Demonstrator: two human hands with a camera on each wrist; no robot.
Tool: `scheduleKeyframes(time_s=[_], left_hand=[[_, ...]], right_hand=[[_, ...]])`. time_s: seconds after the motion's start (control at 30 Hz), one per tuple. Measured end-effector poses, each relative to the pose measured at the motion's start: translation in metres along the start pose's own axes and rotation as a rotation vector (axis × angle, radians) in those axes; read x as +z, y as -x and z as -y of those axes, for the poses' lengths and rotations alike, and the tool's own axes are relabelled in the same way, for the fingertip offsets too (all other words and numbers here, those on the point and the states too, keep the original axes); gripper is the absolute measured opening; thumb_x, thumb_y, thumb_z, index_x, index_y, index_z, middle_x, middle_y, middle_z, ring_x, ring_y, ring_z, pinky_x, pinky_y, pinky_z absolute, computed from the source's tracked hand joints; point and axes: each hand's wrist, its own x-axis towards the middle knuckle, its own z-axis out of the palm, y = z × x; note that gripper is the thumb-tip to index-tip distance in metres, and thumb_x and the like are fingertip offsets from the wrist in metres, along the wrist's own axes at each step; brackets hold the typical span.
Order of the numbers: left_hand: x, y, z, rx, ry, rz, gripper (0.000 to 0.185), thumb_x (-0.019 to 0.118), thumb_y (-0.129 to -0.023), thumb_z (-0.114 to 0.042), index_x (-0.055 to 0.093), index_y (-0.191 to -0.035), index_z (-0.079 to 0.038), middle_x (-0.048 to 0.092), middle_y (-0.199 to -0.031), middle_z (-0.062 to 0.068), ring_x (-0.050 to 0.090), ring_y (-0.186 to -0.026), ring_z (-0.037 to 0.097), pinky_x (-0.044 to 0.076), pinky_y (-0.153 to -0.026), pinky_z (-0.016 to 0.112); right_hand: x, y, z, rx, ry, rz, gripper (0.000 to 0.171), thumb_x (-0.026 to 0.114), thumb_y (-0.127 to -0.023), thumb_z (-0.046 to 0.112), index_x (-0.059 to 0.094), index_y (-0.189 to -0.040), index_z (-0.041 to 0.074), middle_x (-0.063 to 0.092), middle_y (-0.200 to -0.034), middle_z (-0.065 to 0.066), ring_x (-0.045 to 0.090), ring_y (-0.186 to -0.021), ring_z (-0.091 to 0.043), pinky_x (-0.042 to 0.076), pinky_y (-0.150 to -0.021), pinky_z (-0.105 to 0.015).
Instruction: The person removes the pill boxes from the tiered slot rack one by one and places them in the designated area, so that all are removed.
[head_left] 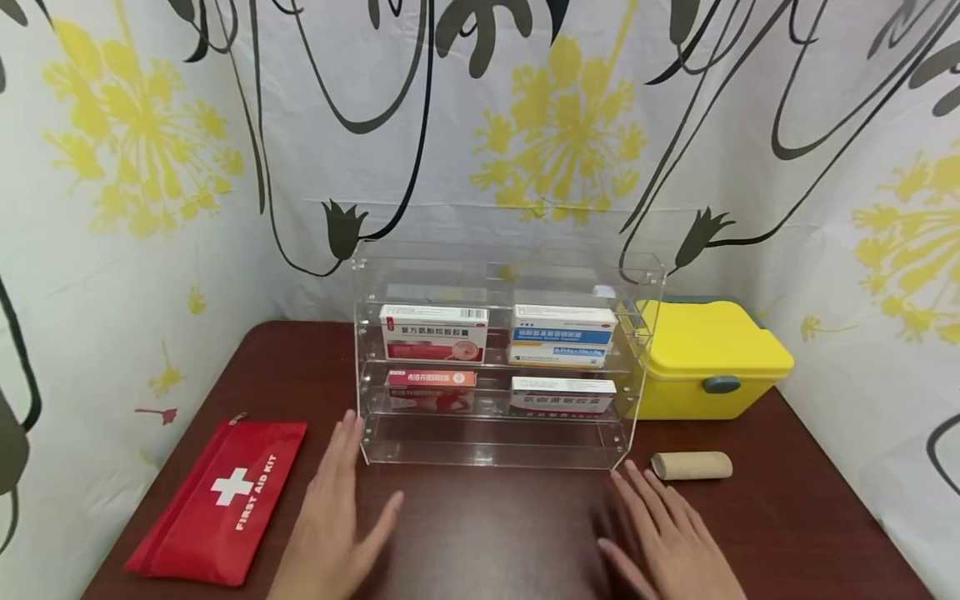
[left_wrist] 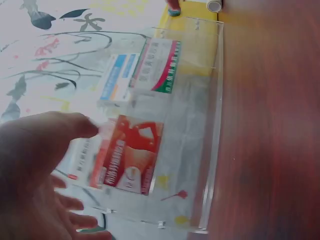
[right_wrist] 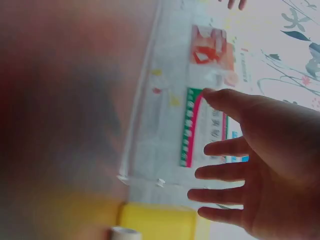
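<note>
A clear acrylic tiered rack (head_left: 487,454) stands on the dark table, holding medicine boxes. On its upper tier sit a red-and-white box (head_left: 435,333) and a blue-and-white box (head_left: 562,336). One tier lower are a red-orange box (head_left: 431,390) and a white-and-green box (head_left: 562,396). My left hand (head_left: 333,508), fingers extended, is at the rack's left front corner; whether it touches is unclear. By the right front corner, my right hand (head_left: 671,529) has its fingers straight and holds nothing. In the right wrist view, that hand (right_wrist: 270,165) shows spread fingers.
A red first aid kit pouch (head_left: 225,500) lies at the left. Right of the rack are a yellow lidded box (head_left: 705,367) and, before it, a cardboard tube (head_left: 693,465) close to my right fingertips. Behind hangs a patterned cloth (head_left: 450,167).
</note>
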Motion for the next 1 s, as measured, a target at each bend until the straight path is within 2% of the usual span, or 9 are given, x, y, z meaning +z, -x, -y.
scheduleKeyframes(time_s=[0.13, 0.27, 0.4, 0.5, 0.73, 0.8, 0.87, 0.93, 1.0], left_hand=[[0.005, -0.016, 0.014, -0.172, 0.248, 0.016, 0.102, 0.078, -0.085, -0.023, 0.007, -0.158, -0.026, 0.021, -0.159, 0.005, 0.028, -0.141, 0.030, 0.038, -0.101, 0.057], [0.018, -0.030, 0.031, -0.292, 0.485, 0.050, 0.086, 0.071, -0.092, -0.027, 0.015, -0.156, -0.019, 0.026, -0.156, 0.010, 0.029, -0.141, 0.030, 0.034, -0.106, 0.051], [0.033, -0.037, 0.045, -0.386, 0.655, 0.093, 0.079, 0.069, -0.094, -0.029, 0.021, -0.155, -0.016, 0.032, -0.154, 0.013, 0.032, -0.140, 0.030, 0.031, -0.109, 0.048], [0.043, -0.037, 0.051, -0.407, 0.720, 0.088, 0.075, 0.070, -0.093, -0.025, 0.026, -0.153, -0.020, 0.036, -0.152, 0.010, 0.034, -0.140, 0.027, 0.026, -0.112, 0.048], [0.054, -0.035, 0.055, -0.342, 0.773, 0.040, 0.072, 0.069, -0.094, -0.020, 0.028, -0.153, -0.024, 0.039, -0.151, 0.007, 0.033, -0.139, 0.027, 0.020, -0.112, 0.055], [0.055, -0.035, 0.055, -0.344, 0.790, 0.041, 0.072, 0.068, -0.094, -0.020, 0.028, -0.153, -0.026, 0.037, -0.152, 0.006, 0.032, -0.140, 0.027, 0.020, -0.112, 0.055], [0.056, -0.035, 0.056, -0.352, 0.811, 0.044, 0.072, 0.068, -0.095, -0.020, 0.027, -0.153, -0.028, 0.036, -0.152, 0.006, 0.031, -0.140, 0.027, 0.020, -0.112, 0.054], [0.057, -0.035, 0.057, -0.367, 0.827, 0.050, 0.072, 0.067, -0.095, -0.020, 0.026, -0.153, -0.030, 0.035, -0.153, 0.005, 0.032, -0.140, 0.027, 0.021, -0.112, 0.054], [0.058, -0.035, 0.058, -0.384, 0.834, 0.056, 0.071, 0.066, -0.096, -0.021, 0.025, -0.153, -0.032, 0.035, -0.153, 0.004, 0.032, -0.140, 0.026, 0.024, -0.111, 0.054]], right_hand=[[-0.020, -0.026, -0.012, -0.085, -0.059, -0.101, 0.056, 0.058, -0.094, 0.047, 0.056, -0.136, 0.009, 0.061, -0.129, -0.009, 0.059, -0.111, -0.029, 0.046, -0.091, -0.046], [-0.030, -0.056, -0.021, -0.176, -0.112, -0.245, 0.050, 0.043, -0.102, 0.043, 0.064, -0.125, 0.004, 0.066, -0.118, -0.010, 0.062, -0.101, -0.028, 0.050, -0.082, -0.044], [-0.032, -0.084, -0.023, -0.203, -0.126, -0.307, 0.055, 0.034, -0.104, 0.044, 0.064, -0.125, 0.002, 0.064, -0.121, -0.011, 0.060, -0.102, -0.028, 0.050, -0.083, -0.043], [-0.031, -0.100, -0.023, -0.227, -0.132, -0.313, 0.058, 0.030, -0.105, 0.043, 0.059, -0.130, 0.000, 0.059, -0.128, -0.015, 0.057, -0.108, -0.031, 0.052, -0.082, -0.045], [-0.023, -0.114, -0.026, -0.250, -0.098, -0.254, 0.060, 0.023, -0.107, 0.041, 0.053, -0.137, -0.002, 0.054, -0.132, -0.020, 0.054, -0.111, -0.036, 0.052, -0.082, -0.049], [-0.021, -0.115, -0.027, -0.241, -0.082, -0.226, 0.050, 0.038, -0.106, 0.034, 0.051, -0.138, -0.002, 0.055, -0.131, -0.020, 0.055, -0.110, -0.036, 0.052, -0.082, -0.049], [-0.019, -0.115, -0.029, -0.236, -0.070, -0.207, 0.046, 0.057, -0.100, 0.022, 0.051, -0.138, -0.002, 0.056, -0.128, -0.020, 0.055, -0.109, -0.037, 0.051, -0.084, -0.050], [-0.017, -0.116, -0.031, -0.233, -0.067, -0.194, 0.057, 0.072, -0.087, 0.010, 0.051, -0.138, -0.002, 0.056, -0.127, -0.020, 0.056, -0.108, -0.037, 0.050, -0.086, -0.050], [-0.015, -0.116, -0.033, -0.237, -0.075, -0.193, 0.066, 0.078, -0.077, 0.003, 0.052, -0.137, -0.003, 0.057, -0.125, -0.021, 0.057, -0.108, -0.037, 0.049, -0.088, -0.051]])
